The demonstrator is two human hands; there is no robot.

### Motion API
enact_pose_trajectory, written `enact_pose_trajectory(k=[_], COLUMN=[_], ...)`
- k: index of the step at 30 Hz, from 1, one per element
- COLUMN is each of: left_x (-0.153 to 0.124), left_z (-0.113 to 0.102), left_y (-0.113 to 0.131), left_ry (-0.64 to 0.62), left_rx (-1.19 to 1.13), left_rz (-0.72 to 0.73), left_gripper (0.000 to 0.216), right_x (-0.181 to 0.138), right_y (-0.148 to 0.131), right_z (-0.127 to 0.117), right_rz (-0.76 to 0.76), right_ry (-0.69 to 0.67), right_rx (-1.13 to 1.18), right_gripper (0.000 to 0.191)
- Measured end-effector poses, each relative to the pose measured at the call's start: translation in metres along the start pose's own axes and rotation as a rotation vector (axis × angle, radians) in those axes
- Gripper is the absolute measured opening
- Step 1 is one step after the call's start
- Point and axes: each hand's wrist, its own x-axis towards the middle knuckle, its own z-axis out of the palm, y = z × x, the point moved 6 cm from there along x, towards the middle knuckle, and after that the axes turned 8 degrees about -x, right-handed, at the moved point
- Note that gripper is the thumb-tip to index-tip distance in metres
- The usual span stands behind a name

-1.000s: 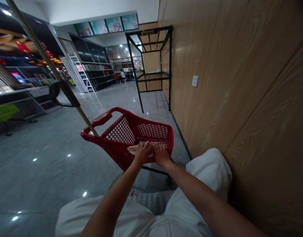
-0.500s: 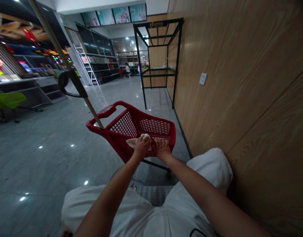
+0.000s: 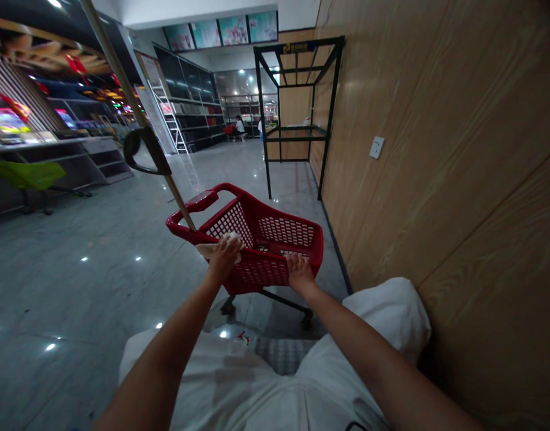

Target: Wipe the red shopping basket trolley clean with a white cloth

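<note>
Cloth [image 3: 206, 249] slid left — tip leftward, long axis along cart rim [image 3: 263, 254].

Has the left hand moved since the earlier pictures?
Yes: judged against the red cart, the left hand has shifted along its near side, away from the right hand, toward the handle.
</note>
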Motion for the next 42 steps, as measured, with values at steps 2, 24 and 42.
enact_pose_trajectory(k=[2, 24, 42], left_x=[0.005, 0.011, 0.005], left_z=[0.006, 0.011, -0.005], left_y=[0.023, 0.024, -0.021], left_ry=[0.044, 0.119, 0.007], left_rx=[-0.003, -0.091, -0.029], left_rz=[-0.1, -0.171, -0.051], left_gripper=[0.041, 0.034, 0.038], right_x=[0.002, 0.005, 0.006], right_y=[-0.001, -0.005, -0.001], right_z=[0.001, 0.0, 0.009], right_rz=[0.021, 0.047, 0.003], right_ry=[-0.017, -0.028, -0.004], right_rx=[-0.01, 0.05, 0.041], right_gripper=[0.051, 0.052, 0.054])
